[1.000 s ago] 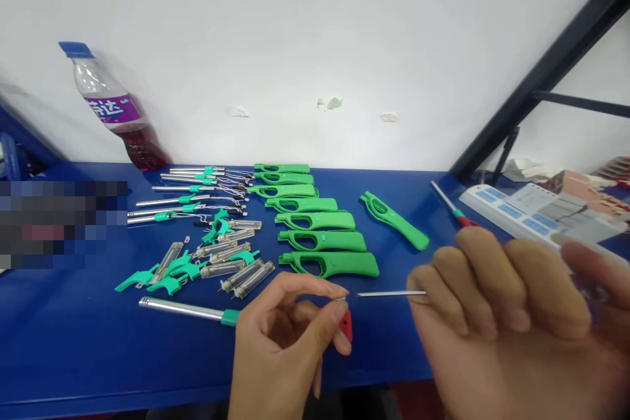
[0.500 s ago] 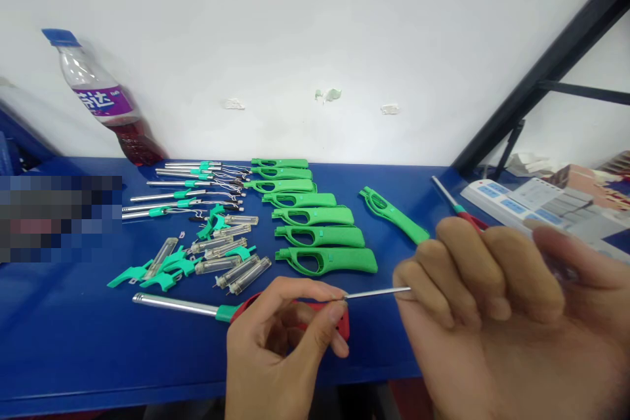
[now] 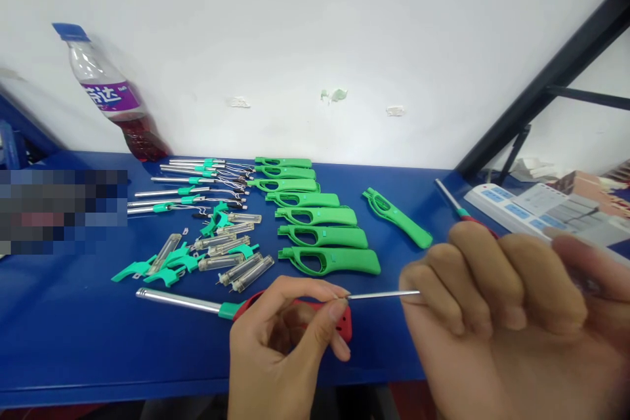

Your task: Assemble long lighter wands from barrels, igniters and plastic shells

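My left hand pinches thumb and forefinger at the tip of a thin metal rod. Curled fingers of my right hand wrap round the rod's other end; whatever lies inside that fist is hidden. Behind my left hand lies a red lighter with a teal collar and silver tube, partly covered by my fingers. Several green lighter shells form a column beyond the hands. Left of them are silver tubes with wires, clear cylinders and teal trigger pieces.
A bottle with dark red liquid leans against the wall at the back left. One green shell lies apart, right of the column. Farther right are another red lighter, a white power strip and a black frame bar.
The view has shifted slightly, so the table items appear a little farther right. My right hand is slightly farther from my left, with more of the rod showing between them.
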`<state>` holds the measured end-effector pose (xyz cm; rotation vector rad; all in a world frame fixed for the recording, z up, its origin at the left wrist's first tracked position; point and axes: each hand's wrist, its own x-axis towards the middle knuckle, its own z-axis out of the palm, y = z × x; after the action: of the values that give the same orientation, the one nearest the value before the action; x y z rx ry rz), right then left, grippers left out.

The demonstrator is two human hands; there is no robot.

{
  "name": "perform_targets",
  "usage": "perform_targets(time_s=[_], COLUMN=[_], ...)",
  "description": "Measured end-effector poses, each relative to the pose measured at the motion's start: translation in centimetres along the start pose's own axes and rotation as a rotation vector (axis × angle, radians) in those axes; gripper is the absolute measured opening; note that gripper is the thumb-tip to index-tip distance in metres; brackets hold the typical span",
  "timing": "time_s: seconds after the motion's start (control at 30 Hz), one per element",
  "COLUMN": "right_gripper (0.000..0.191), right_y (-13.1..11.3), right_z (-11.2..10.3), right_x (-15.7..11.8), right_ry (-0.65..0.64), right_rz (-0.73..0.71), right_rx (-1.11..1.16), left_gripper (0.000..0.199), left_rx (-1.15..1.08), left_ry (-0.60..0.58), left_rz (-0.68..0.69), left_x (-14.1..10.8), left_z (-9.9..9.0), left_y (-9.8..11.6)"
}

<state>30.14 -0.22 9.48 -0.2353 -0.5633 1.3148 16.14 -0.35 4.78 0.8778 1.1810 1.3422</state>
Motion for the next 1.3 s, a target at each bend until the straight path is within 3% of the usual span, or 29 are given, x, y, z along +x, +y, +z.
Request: perform_targets(time_s=[0.57, 1.3], right_gripper=[0.052, 0.051], right_y=[0.16, 0.31], right_z=[0.09, -0.34], right_x=[0.17, 0.03], right_ry=[0.008, -0.116], right_rz=[0.012, 0.061], right_rx=[-0.004, -0.021], left_gripper=[0.022, 0.025], left_rx=[0.041, 0.082], left_ry=[-0.056, -0.012], left_rz=[-0.048, -0.007], left_x=[0.04, 0.14], left_z=[-0.3, -0.66], left_y=[0.35, -0.03])
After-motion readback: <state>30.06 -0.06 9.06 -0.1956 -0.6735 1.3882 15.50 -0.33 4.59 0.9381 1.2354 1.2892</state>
